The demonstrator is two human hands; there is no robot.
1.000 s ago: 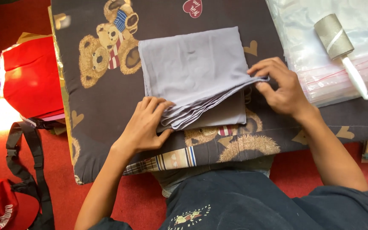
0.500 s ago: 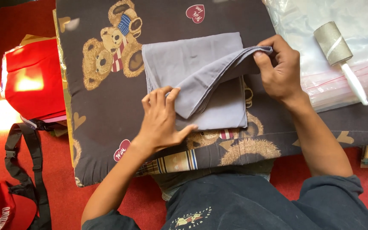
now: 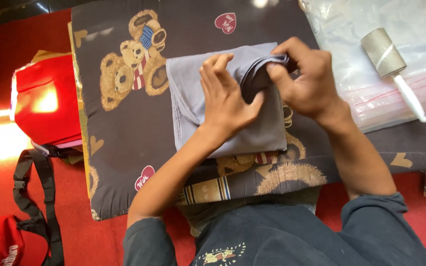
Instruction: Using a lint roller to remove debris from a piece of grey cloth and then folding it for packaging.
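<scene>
At frame centre we saw the left hand [image 3: 228, 101] pressing flat on the grey cloth [image 3: 188, 106], the right hand [image 3: 306, 81] pinching its fold; a clear plastic bag [image 3: 341, 34] lay upper right.

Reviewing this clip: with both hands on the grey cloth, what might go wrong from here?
1. The right hand pinches only a bunched edge of the grey cloth; it may slip and the fold could come out uneven.
2. The left hand presses on top, so pulling might drag the lower layers askew.
3. The lint roller lies close by on the plastic bag and may get knocked.
</scene>
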